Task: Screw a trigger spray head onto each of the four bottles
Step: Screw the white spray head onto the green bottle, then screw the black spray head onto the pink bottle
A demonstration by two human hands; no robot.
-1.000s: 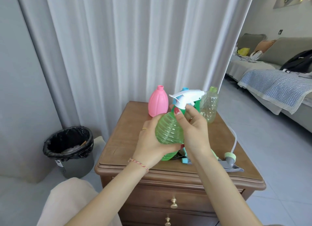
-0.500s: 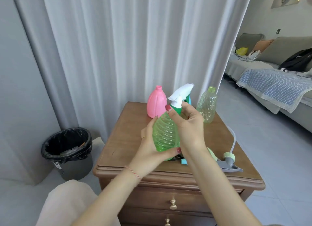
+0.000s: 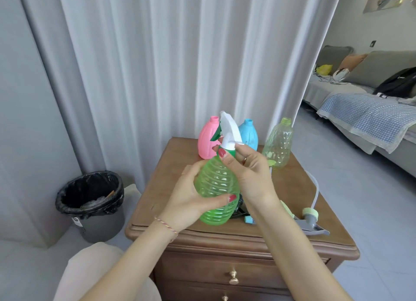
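Observation:
I hold a ribbed green bottle [image 3: 217,183] tilted above the wooden cabinet [image 3: 290,188]. My left hand [image 3: 191,199] wraps its body from the left. My right hand [image 3: 249,172] pinches the green collar of the white trigger spray head [image 3: 228,131] sitting on the bottle's neck, nozzle pointing away and up. Behind stand a pink bottle [image 3: 207,138], a blue bottle [image 3: 248,135] and a clear yellow-green bottle [image 3: 279,143], all with bare necks. A grey spray head with a pale green collar [image 3: 311,219] lies at the cabinet's front right, and parts of other heads [image 3: 247,219] lie under my wrists.
A black-lined bin [image 3: 92,201] stands on the floor left of the cabinet. White curtains [image 3: 180,53] hang right behind it. A sofa with a blue checked cloth [image 3: 369,118] is far right. A white tube [image 3: 316,188] curves over the cabinet's right side.
The spray head has turned on the bottle: its nozzle swung from pointing right to pointing away and up-left. My right hand rotated with it; the blue bottle behind is now uncovered.

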